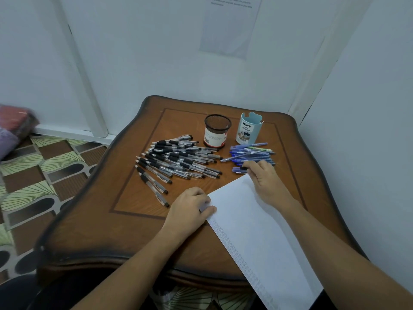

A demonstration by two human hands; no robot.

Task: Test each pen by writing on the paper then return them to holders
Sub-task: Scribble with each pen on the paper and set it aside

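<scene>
Blue pen [237,169] is pinched by the right hand [266,182], the paper [257,231] gripped by the curled left hand [187,211], and "DIY" read on the pale holder [248,130].

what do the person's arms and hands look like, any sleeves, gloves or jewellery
Both forearms are bare as far as the picture shows, with no sleeve in view. The left hand and right hand are bare too: no gloves, and no watch, bracelet or ring can be seen.
</scene>
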